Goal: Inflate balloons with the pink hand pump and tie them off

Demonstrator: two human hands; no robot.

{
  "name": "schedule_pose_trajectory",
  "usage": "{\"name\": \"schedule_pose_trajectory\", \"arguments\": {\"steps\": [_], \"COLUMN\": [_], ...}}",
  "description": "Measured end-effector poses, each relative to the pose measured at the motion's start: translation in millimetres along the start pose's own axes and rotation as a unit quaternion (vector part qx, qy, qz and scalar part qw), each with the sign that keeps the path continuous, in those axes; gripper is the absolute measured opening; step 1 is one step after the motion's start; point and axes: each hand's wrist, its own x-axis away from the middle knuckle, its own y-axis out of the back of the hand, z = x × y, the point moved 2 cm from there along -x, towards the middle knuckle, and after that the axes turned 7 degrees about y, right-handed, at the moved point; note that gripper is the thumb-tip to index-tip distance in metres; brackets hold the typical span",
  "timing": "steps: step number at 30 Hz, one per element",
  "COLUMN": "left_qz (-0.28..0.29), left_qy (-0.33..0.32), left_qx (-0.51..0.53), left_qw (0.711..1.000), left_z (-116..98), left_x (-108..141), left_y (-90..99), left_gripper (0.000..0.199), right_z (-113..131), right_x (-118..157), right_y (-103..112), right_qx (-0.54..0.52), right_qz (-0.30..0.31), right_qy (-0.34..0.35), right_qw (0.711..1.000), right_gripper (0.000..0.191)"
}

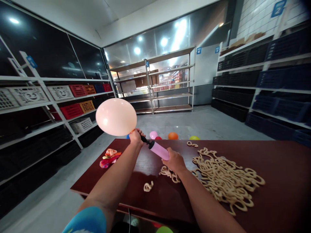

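A peach-coloured balloon (116, 117), blown up large and round, sits at the nozzle end of a pink balloon pump (159, 150). My left hand (136, 137) is closed around the balloon's neck and the pump's black nozzle, which my fingers partly cover. Wrapped round the rear of the pink barrel is my right hand (174, 160); the pump's handle end is hidden by it. The pump slants up to the left above the dark red table (136, 171). Limp, uninflated balloons (110, 158) lie in a small heap near the table's left edge.
A big tangle of long beige balloons (225, 178) covers the table's right part. One beige curl (148, 186) lies near the front. On the floor beyond are blown-up balloons, one orange (173, 136). Shelves with crates (73, 110) line the left; dark crates (279, 106) fill the right.
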Motion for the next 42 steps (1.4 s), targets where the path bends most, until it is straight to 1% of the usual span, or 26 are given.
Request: {"name": "schedule_pose_trajectory", "arguments": {"steps": [4,6,8,9,11,13,18,20,22,24,26,28,33,35,36,38,39,40,42], "left_qz": [-0.003,-0.001,-0.004,-0.007,-0.018,-0.027,-0.026,-0.024,-0.022,-0.018,-0.015,-0.012,-0.004,-0.002,-0.002,-0.007,-0.012,-0.019,-0.035], "left_qy": [-0.021,-0.037,-0.045,-0.046,-0.044,-0.034,0.011,0.013,0.008,0.008,0.017,0.016,-0.026,-0.034,-0.039,-0.052,-0.056,-0.057,-0.045], "left_qx": [0.005,0.006,0.008,0.009,0.014,0.019,0.021,0.014,0.008,0.007,0.01,0.016,0.023,0.022,0.02,0.016,0.015,0.016,0.022], "left_qw": [1.0,0.999,0.999,0.999,0.999,0.999,0.999,1.0,1.0,1.0,1.0,1.0,0.999,0.999,0.999,0.998,0.998,0.998,0.998], "left_z": [-50.9,-72.0,-83.0,-83.9,-76.5,-58.7,5.5,26.0,37.5,38.9,30.4,12.7,-52.5,-73.8,-81.1,-87.0,-85.2,-80.3,-62.5], "left_x": [-11.1,-17.0,-21.0,-22.0,-22.0,-19.7,-11.6,-9.9,-8.9,-8.4,-8.3,-9.2,-18.6,-23.9,-26.3,-30.0,-31.0,-31.4,-30.2], "left_y": [7.5,11.6,14.9,16.1,17.7,18.1,14.9,13.9,13.4,13.4,13.4,13.3,12.5,13.1,13.9,16.6,18.3,20.1,23.2], "left_gripper": [0.016,0.016,0.016,0.016,0.016,0.017,0.017,0.016,0.015,0.016,0.016,0.017,0.016,0.016,0.016,0.015,0.015,0.015,0.016], "right_z": [0.8,0.4,-0.1,-0.4,-1.0,-1.6,-2.3,-2.8,-3.4,-3.7,-3.4,-2.6,-1.1,-0.5,-0.2,0.3,0.3,0.1,-0.6], "right_x": [-0.9,-1.2,-1.2,-1.0,-0.4,0.4,1.0,1.1,1.2,1.1,0.6,-0.1,-1.2,-1.3,-1.4,-1.3,-1.1,-0.8,-0.1], "right_y": [-0.2,-1.9,-4.2,-5.3,-7.6,-9.5,-11.0,-10.2,-9.1,-7.9,-6.8,-5.6,-2.6,-3.1,-3.8,-5.4,-6.2,-7.0,-8.3], "right_qx": [0.0,0.001,0.0,0.001,0.006,0.012,0.017,0.018,0.02,0.019,0.017,0.011,0.005,0.001,0.0,0.002,0.005,0.011,0.024], "right_qz": [-0.021,-0.025,-0.029,-0.031,-0.03,-0.025,-0.009,-0.006,-0.005,-0.005,-0.002,-0.001,-0.024,-0.032,-0.035,-0.038,-0.036,-0.033,-0.026], "right_qy": [0.014,0.012,0.014,0.016,0.021,0.022,0.014,0.012,0.011,0.012,0.013,0.017,0.018,0.023,0.026,0.031,0.032,0.031,0.025], "right_qw": [1.0,1.0,0.999,0.999,0.999,0.999,1.0,1.0,1.0,1.0,1.0,1.0,1.0,0.999,0.999,0.999,0.999,0.999,0.999], "right_gripper": [0.03,0.028,0.027,0.026,0.026,0.026,0.029,0.031,0.032,0.032,0.031,0.031,0.027,0.026,0.026,0.025,0.025,0.024,0.022]}}
